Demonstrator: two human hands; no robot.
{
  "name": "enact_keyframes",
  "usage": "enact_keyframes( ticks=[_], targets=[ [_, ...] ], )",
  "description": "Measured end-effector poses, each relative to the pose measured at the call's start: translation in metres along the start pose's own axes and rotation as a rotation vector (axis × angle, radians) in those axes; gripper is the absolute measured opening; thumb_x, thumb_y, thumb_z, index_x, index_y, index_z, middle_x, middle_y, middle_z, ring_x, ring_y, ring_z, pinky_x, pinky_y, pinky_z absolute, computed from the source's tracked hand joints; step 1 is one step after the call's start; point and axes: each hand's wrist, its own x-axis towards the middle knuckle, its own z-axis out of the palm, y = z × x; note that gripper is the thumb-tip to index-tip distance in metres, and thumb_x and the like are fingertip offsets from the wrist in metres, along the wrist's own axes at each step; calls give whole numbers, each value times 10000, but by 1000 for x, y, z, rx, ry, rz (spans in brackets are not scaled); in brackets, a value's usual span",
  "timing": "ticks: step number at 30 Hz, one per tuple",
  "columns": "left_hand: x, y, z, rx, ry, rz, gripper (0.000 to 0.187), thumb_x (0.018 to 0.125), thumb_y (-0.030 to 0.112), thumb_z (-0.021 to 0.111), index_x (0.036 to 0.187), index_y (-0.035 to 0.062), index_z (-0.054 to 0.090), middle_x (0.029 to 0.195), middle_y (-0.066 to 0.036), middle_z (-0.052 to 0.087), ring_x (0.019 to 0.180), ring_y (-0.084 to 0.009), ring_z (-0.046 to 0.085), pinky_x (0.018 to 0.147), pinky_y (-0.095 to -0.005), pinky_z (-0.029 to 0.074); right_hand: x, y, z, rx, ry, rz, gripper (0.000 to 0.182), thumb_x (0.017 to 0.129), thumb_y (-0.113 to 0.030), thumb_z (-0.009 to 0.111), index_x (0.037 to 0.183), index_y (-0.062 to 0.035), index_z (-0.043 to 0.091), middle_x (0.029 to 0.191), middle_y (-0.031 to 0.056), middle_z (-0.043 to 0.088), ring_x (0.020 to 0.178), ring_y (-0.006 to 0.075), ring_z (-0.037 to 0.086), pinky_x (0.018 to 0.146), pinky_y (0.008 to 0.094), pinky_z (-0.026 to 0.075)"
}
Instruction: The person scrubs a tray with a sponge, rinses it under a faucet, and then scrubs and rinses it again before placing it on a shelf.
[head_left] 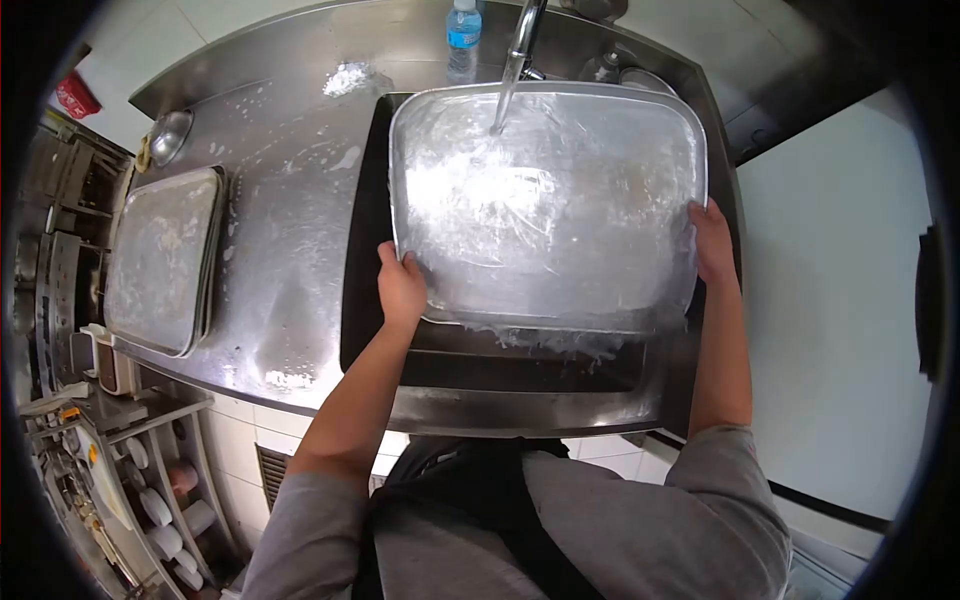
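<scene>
While water runs from the faucet (524, 45) onto its far part, left of the middle, a metal sheet pan (560, 200) is held over the sink (520, 372), water spilling off its near edge. The left hand (402, 288) grips the pan's left edge toward the near corner, thumb on top; the right hand (712, 240) grips the right edge, its other fingers mostly hidden. Farther left, stacked trays (165, 262) lie on the steel counter (290, 220); a water bottle (463, 40) stands at the far side.
</scene>
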Motion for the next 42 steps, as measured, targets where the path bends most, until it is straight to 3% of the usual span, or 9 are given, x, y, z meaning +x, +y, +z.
enact_keyframes(
  ticks=[8, 11, 16, 18, 21, 30, 36, 40, 42],
  targets=[
    [23, -34, 111, -215, -331, -390, 491, 975, 423, 542, 1169, -25, 596, 1090, -211, 658, 991, -283, 627, 865, -378, 467, -20, -36, -19, -572, 264, -331, 305, 1008, -213, 488, 1187, 17, 577, 1045, 156, 663, 955, 233, 607, 870, 340, 452],
    [62, -25, 136, -320, -262, -354, 553, 950, 481, 545, 1034, -58, 636, 1038, -254, 651, 982, -363, 623, 846, -403, 469, -32, -47, -14, -656, 333, -350, 308, 1011, -215, 485, 1192, 18, 575, 1051, 190, 661, 952, 278, 618, 869, 351, 455],
    [141, 14, 134, -141, -143, -252, 496, 938, 446, 563, 980, -39, 656, 974, -235, 670, 917, -375, 634, 815, -411, 479, -50, -49, -15, -752, 385, -303, 312, 1017, -202, 467, 1215, 17, 570, 1054, 166, 666, 960, 264, 614, 880, 356, 451],
    [158, 31, 121, -168, -223, -96, 435, 923, 420, 619, 1003, -4, 666, 873, -150, 684, 799, -260, 627, 751, -387, 471, -50, -46, -19, -766, 397, -320, 304, 1016, -206, 471, 1199, 16, 569, 1028, 194, 661, 933, 308, 622, 851, 374, 462],
    [188, 29, 119, -63, -456, 93, 346, 870, 321, 688, 1027, 14, 667, 874, -141, 687, 785, -248, 632, 748, -366, 479, -51, -46, -22, -740, 393, -286, 303, 1017, -206, 466, 1202, 12, 565, 1021, 195, 660, 914, 327, 619, 843, 384, 466],
    [184, 117, 100, 260, -630, 690, 261, 832, 262, 709, 973, 43, 714, 863, -178, 684, 825, -338, 654, 753, -396, 502, -51, -68, -1, -901, 387, -205, 281, 1015, -224, 470, 1149, 0, 573, 960, 242, 652, 887, 377, 627, 791, 417, 473],
    [196, 126, 95, 339, -964, 770, 335, 876, 343, 669, 990, 30, 705, 878, -190, 675, 865, -324, 651, 790, -415, 487, -32, -69, 28, -982, 266, -270, 270, 1007, -248, 462, 1151, -40, 558, 929, 259, 649, 903, 459, 610, 757, 492, 467],
    [190, 160, 76, 418, -965, 676, 384, 893, 371, 651, 1033, 15, 686, 901, -195, 668, 868, -326, 636, 798, -395, 479, -18, -85, 72, -1150, 95, -320, 243, 998, -284, 455, 1137, -104, 542, 926, 230, 663, 902, 446, 621, 755, 538, 466],
    [200, 163, 76, 159, -730, 790, 402, 911, 380, 631, 1054, 5, 669, 901, -193, 660, 871, -314, 625, 828, -369, 478, -3, -88, 91, -1207, 50, -370, 231, 996, -294, 451, 1119, -119, 538, 921, 221, 668, 892, 438, 628, 753, 545, 470]
  ],
)
